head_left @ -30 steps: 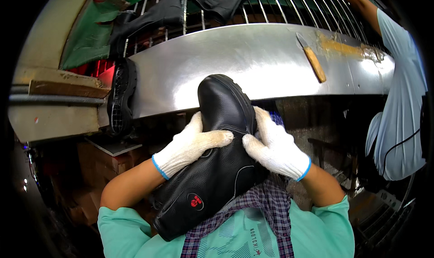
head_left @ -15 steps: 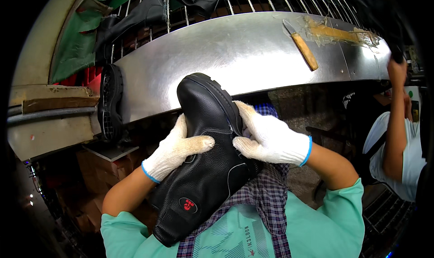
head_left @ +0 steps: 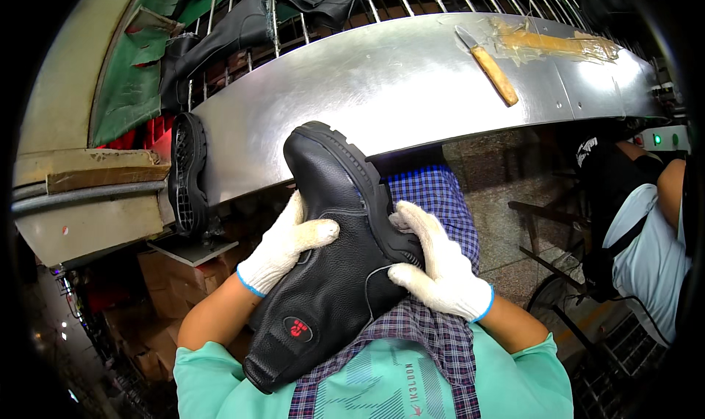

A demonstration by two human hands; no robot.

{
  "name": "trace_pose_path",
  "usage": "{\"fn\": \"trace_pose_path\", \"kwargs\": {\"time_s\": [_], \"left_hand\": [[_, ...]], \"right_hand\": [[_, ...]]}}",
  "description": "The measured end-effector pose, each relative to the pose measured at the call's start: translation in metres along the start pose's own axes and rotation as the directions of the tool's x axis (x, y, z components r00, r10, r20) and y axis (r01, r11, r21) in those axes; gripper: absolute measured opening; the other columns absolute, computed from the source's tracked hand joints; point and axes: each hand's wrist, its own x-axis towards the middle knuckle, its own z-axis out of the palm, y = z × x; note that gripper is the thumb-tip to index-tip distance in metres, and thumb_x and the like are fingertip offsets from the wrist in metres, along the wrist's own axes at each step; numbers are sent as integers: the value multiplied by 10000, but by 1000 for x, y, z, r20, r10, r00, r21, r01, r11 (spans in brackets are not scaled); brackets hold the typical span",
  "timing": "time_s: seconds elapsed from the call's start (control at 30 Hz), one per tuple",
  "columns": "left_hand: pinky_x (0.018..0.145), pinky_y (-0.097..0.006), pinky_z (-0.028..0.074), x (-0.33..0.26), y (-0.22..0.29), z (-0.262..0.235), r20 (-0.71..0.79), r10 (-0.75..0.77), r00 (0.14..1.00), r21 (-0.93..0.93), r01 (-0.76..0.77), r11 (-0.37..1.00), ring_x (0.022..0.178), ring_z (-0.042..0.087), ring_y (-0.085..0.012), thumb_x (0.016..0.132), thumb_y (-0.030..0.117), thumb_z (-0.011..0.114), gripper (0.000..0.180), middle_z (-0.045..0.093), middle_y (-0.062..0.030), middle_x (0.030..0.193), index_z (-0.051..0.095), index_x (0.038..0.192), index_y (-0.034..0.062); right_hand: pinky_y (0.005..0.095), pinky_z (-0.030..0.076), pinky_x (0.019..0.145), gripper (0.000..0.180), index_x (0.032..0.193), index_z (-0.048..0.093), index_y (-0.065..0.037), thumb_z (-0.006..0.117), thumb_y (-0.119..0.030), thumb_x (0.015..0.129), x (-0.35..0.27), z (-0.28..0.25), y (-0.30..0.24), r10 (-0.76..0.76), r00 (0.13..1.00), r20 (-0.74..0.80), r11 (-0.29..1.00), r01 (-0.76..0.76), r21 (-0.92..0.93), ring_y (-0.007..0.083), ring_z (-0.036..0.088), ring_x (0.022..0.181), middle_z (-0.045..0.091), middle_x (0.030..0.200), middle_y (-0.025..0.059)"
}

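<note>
A tall black leather boot (head_left: pixel 334 272) with a thick lugged sole lies tilted against my chest, its toe pointing up toward the metal bench. On its upper part is an oval patch with a red mark. My left hand (head_left: pixel 286 244), in a white knitted glove with a blue cuff, grips the boot's left side, thumb across the ankle. My right hand (head_left: pixel 440 268), gloved the same way, is at the sole near the heel, its thumb and fingers curled against the boot's edge. Some of its fingertips are hidden behind the sole.
The shiny metal bench (head_left: pixel 294 88) curves across the front. A wooden-handled knife (head_left: pixel 493 74) lies on it beside brown tape (head_left: pixel 551 44). A loose black sole (head_left: pixel 189 173) stands at its left end. More black boots (head_left: pixel 235 30) rest on the metal rack behind. Another person (head_left: pixel 646 243) sits at the right.
My right hand has slid down along the sole from beside the toe area toward the heel. My left hand keeps its hold. The other person's raised arm has dropped out of its earlier place.
</note>
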Motion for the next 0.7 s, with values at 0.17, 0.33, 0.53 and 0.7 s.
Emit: {"fn": "trace_pose_path", "kwargs": {"time_s": [0.17,0.33,0.53,0.7], "left_hand": [[1179,-413,446,-1,2,4,5,12,1000,-70,-11,997,1371,542,-288,911,95,749,831,517,-145,1536,331,1626,30],[1190,-408,432,1,1,2,9,7,1000,-34,-7,999,1386,522,-282,922,75,724,814,506,-140,1539,324,1629,32],[1214,-392,394,2,-1,-1,-21,38,999,65,-37,997,1413,487,-266,916,86,734,822,491,-135,1550,323,1624,16],[1218,-399,392,4,-6,-9,-26,23,999,78,-21,997,1418,484,-274,905,123,766,847,490,-138,1553,326,1620,9]], "right_hand": [[449,482,1141,841,1601,345,42,750,-241,921,14,-1,-5,64,996,58,997,-66,29,392,607,1311,562,1415,280],[444,437,1190,778,1620,331,13,655,-296,985,40,-1,-10,265,955,131,951,-282,128,415,549,1407,520,1512,304],[460,403,1212,831,1658,246,-21,602,-392,1006,63,-10,-32,383,889,250,908,-412,72,460,539,1413,487,1553,338],[459,454,1156,932,1651,270,-21,644,-522,959,92,-31,-41,440,806,397,895,-430,-119,492,599,1333,581,1431,374]]}}
